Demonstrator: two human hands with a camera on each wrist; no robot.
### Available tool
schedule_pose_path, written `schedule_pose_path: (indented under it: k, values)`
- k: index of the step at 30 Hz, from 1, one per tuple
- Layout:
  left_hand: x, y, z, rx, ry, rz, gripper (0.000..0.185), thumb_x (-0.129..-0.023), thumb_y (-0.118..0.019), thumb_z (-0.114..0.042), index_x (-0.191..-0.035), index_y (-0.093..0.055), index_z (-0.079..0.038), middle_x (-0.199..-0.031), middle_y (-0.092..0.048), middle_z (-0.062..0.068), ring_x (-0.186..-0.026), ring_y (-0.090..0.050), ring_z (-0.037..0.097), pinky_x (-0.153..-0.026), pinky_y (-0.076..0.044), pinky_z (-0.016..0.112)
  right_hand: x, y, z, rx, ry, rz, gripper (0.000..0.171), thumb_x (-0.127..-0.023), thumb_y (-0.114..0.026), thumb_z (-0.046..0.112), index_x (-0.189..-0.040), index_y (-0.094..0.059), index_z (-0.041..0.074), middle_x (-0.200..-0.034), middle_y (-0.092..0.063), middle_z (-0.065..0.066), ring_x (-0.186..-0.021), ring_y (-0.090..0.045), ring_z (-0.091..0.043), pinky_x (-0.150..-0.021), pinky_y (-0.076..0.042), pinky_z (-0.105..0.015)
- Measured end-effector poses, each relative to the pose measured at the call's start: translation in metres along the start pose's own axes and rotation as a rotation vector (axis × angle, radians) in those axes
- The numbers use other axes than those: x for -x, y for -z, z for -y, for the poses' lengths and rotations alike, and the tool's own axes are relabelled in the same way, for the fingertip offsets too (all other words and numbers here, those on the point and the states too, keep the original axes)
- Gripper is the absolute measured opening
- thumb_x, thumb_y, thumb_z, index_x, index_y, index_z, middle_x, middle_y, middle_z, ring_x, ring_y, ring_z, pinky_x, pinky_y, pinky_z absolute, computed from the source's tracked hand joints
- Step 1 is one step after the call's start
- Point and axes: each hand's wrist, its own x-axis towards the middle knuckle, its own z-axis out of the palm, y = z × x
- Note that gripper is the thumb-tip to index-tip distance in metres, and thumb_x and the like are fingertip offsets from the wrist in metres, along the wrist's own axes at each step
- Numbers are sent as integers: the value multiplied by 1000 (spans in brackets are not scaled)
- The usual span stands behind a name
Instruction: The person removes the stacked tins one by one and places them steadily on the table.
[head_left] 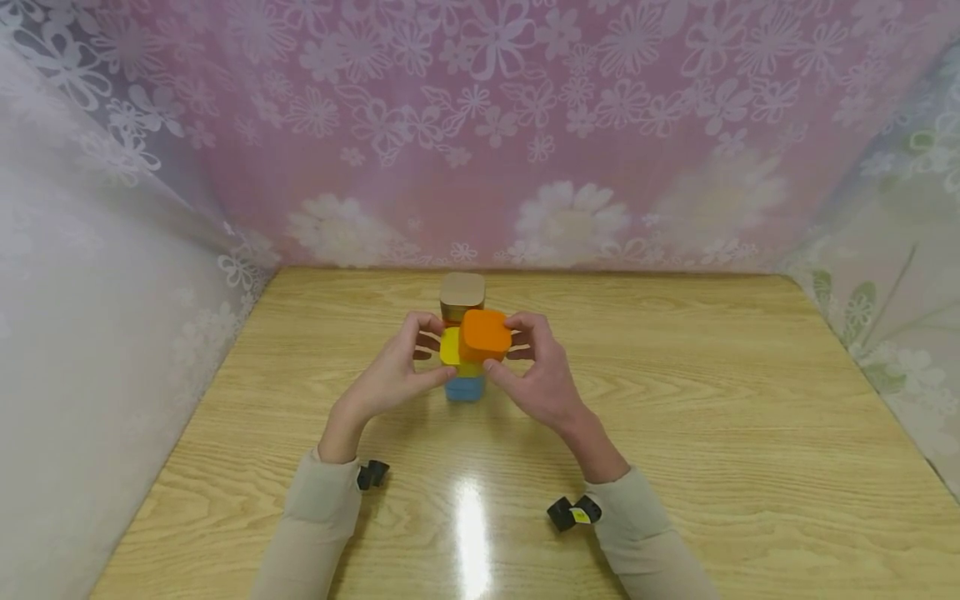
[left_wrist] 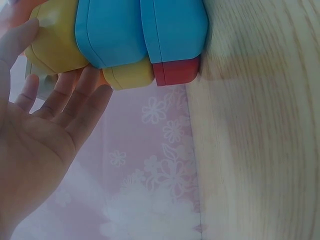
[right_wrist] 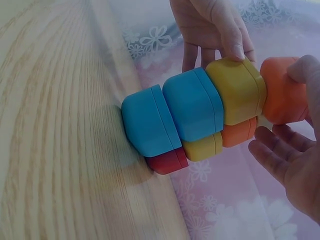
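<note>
My right hand (head_left: 540, 371) pinches a rounded orange block (head_left: 486, 333) between thumb and fingers. It sits at the top of the front stack, offset to the right over a yellow block (right_wrist: 237, 92); whether the two touch I cannot tell. My left hand (head_left: 386, 367) holds that yellow block, thumb on its near side and fingers toward the back. Two blue blocks (right_wrist: 192, 105) stand beneath it, one on the other. Behind is a second stack: a red block (right_wrist: 167, 161), a smaller-looking yellow block (left_wrist: 131, 75), another orange block (right_wrist: 239, 132) and a tan block (head_left: 462, 289) on top.
The stacks stand on a wood-grain table (head_left: 712, 400) toward its back edge. A pink floral cloth (head_left: 450, 150) hangs behind, with pale floral cloth (head_left: 97, 292) at the left. Black wrist devices (head_left: 573, 513) sit by the sleeves.
</note>
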Motion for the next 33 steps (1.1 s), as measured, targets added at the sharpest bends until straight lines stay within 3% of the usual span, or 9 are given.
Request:
schedule_pose_path:
  k: [8,14,23,33]
  values:
    - [-2,1,5,5,-32,-4,57,-91,-74,-15,-132,-36,-9,-130,-44,11,-116,-53,34,-101,-46,54,-2,3,-3,25,9,38,68,-86,-75,12,-144,-42,4,-131,-55,-9,-103,-58,-23,-87,-55,-44]
    - [-1,1,6,-11,-32,8,55,-91,-74,-17,-132,-38,-11,-131,-46,10,-115,-54,32,-101,-45,56,0,6,-3,38,-3,48,67,-86,-75,11,-144,-43,2,-130,-55,-11,-102,-58,-23,-86,-56,-44]
    - [-3,3,4,-107,-53,25,37,-94,-70,-23,-128,-55,-17,-131,-48,7,-113,-52,27,-97,-48,55,-3,13,-5,57,18,68,67,-87,-76,11,-146,-44,5,-129,-54,-11,-101,-59,-22,-85,-57,-42]
    - [0,1,6,-141,-23,42,42,-93,-72,-27,-129,-53,-18,-128,-53,5,-112,-58,27,-94,-51,53,-1,19,-2,40,-39,108,62,-86,-76,13,-142,-49,9,-125,-55,-10,-101,-59,-24,-85,-57,-43]
